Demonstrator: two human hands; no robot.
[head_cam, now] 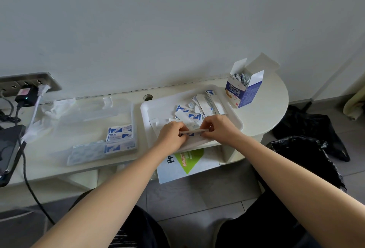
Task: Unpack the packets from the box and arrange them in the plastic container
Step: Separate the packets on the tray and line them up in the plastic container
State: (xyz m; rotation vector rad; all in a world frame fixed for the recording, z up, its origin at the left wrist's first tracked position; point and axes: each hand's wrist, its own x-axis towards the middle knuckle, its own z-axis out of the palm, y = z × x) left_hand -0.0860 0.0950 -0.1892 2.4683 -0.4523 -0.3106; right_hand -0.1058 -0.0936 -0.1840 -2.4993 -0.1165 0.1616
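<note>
Both forearms run out from me over the near edge of the table. My left hand (173, 133) and right hand (217, 127) meet above the near rim of the white tray (146, 113). Each pinches one end of a thin stack of plaster packets (194, 131), held edge-on between fingertips and thumbs.

I judge these packets to be almost weightless, flat, flexible paper sleeves with slick faces. Gripped at the ends like this, the stack could bow or fan out. I would rather squeeze across the flat faces near the middle and keep the edges squared.

Left of the tray lies the clear plastic container (134, 129), with several filed packets (119, 131) lying flat at its right end. More loose packets (199, 107) are scattered in a heap across the tray, just beyond my hands. They overlap, so I would slide them apart rather than pick from above.

At the far right the box (244, 90) stands upright with its flaps open. It has further boxed packets (242, 78) crammed inside.
</note>
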